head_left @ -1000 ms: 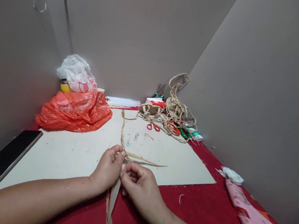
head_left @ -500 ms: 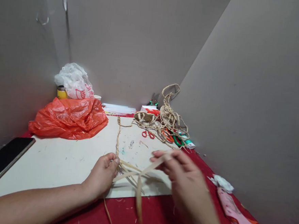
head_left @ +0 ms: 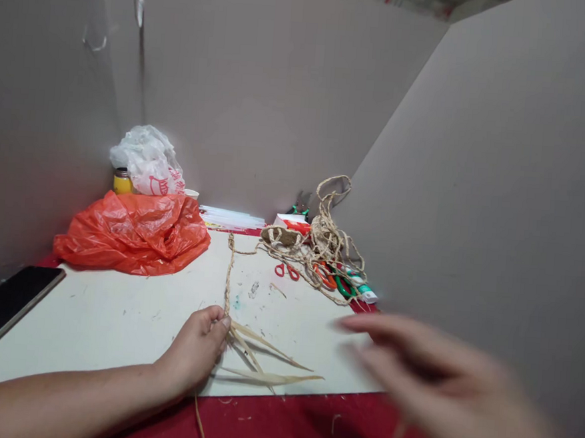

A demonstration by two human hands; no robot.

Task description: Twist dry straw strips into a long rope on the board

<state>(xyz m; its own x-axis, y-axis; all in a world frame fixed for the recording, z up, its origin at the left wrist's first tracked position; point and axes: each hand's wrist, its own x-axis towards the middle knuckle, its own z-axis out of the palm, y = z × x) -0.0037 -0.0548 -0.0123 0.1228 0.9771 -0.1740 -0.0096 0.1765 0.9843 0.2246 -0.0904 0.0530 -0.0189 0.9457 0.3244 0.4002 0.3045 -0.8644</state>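
My left hand (head_left: 202, 338) is closed in a pinch on the lower end of a thin braid (head_left: 229, 274) of tan plant fibre, held against the white board. Past my fingertips, several loose flat fibre strips (head_left: 276, 347) fan out to the right, and one strip crosses low near the board's front edge. A thin strand (head_left: 200, 419) hangs below my left hand over the red cloth. My right hand (head_left: 441, 389) is off to the right above the board's edge, smeared by motion. Its thumb and forefinger look apart, with nothing visible between them.
A tangle of braided cord (head_left: 329, 228) lies at the back right over scissors (head_left: 324, 274) and a tube (head_left: 365, 289). An orange plastic bag (head_left: 136, 235) sits at the back left, a phone (head_left: 10, 309) at the left. Red cloth (head_left: 267, 431) borders the white board (head_left: 130, 314).
My right hand has let go of the pale strip and swung right. The strips now lie lower, spread over the board. My left hand keeps its pinch. The pink glue gun has left view.
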